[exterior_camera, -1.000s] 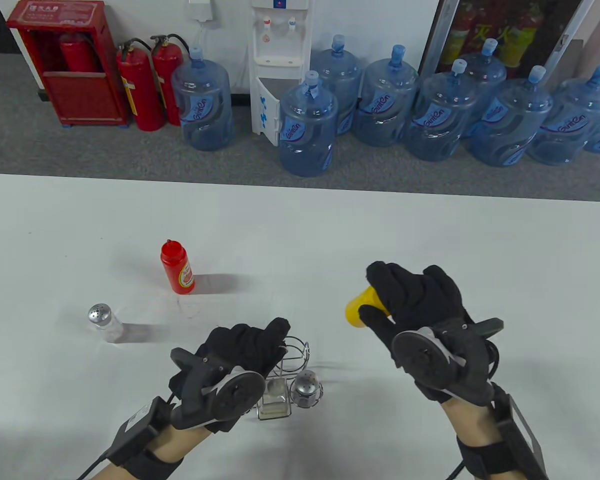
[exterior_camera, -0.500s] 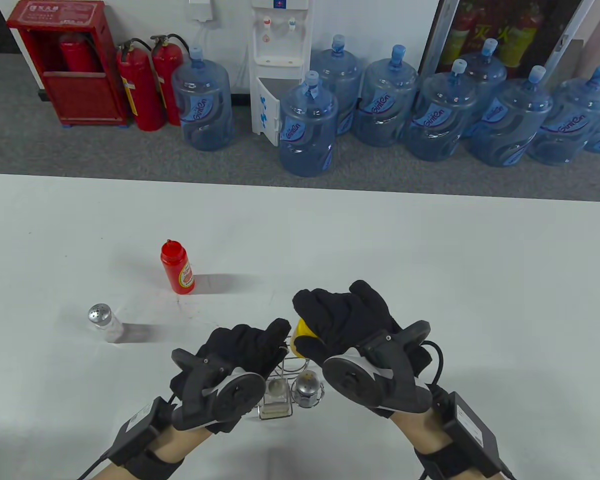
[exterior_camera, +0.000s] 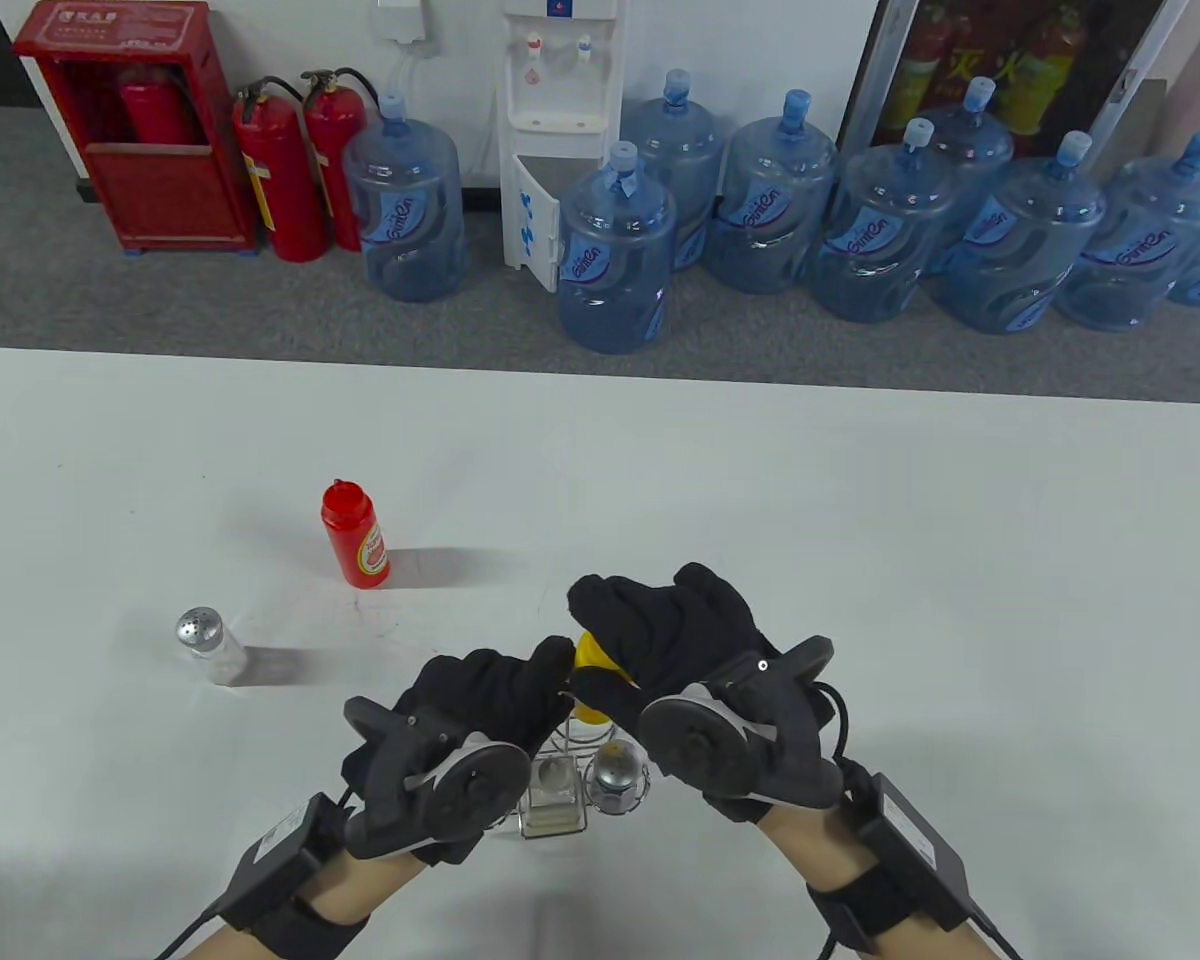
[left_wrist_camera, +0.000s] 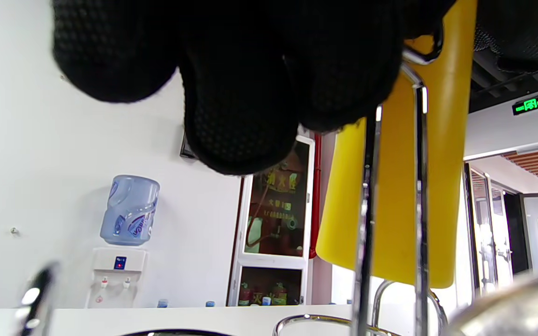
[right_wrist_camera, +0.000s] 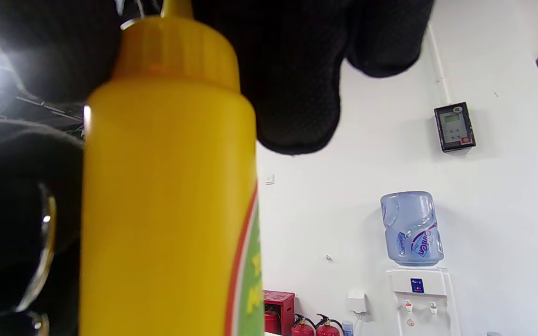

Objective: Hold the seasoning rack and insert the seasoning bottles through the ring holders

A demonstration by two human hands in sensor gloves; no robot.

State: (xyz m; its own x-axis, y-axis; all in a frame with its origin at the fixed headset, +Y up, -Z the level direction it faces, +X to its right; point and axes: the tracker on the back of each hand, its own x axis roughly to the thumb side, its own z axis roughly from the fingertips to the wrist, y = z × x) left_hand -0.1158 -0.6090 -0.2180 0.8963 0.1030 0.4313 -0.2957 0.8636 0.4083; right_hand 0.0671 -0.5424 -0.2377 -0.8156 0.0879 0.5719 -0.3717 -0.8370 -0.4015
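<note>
The wire seasoning rack [exterior_camera: 582, 738] stands near the table's front edge. My left hand [exterior_camera: 500, 700] grips its top; its chrome wires [left_wrist_camera: 367, 224] show in the left wrist view under my left fingers [left_wrist_camera: 231, 84]. My right hand [exterior_camera: 665, 640] holds the yellow squeeze bottle [exterior_camera: 590, 655] upright by its upper part at the rack's far side. In the left wrist view the bottle [left_wrist_camera: 390, 196] hangs behind the wires, its base a little above a lower ring. It fills the right wrist view [right_wrist_camera: 166, 196]. A clear glass bottle [exterior_camera: 552, 792] and a metal-topped shaker [exterior_camera: 615, 775] sit in the rack's near holders.
A red squeeze bottle [exterior_camera: 355, 535] stands at mid-left of the white table [exterior_camera: 960, 560]. A metal-topped salt shaker [exterior_camera: 205, 642] stands further left and nearer. Water jugs, a dispenser and fire extinguishers line the floor beyond the table.
My right hand has carried the yellow bottle left from the open table to the rack's far side and lowered it among the wires. My left hand has stayed on the rack.
</note>
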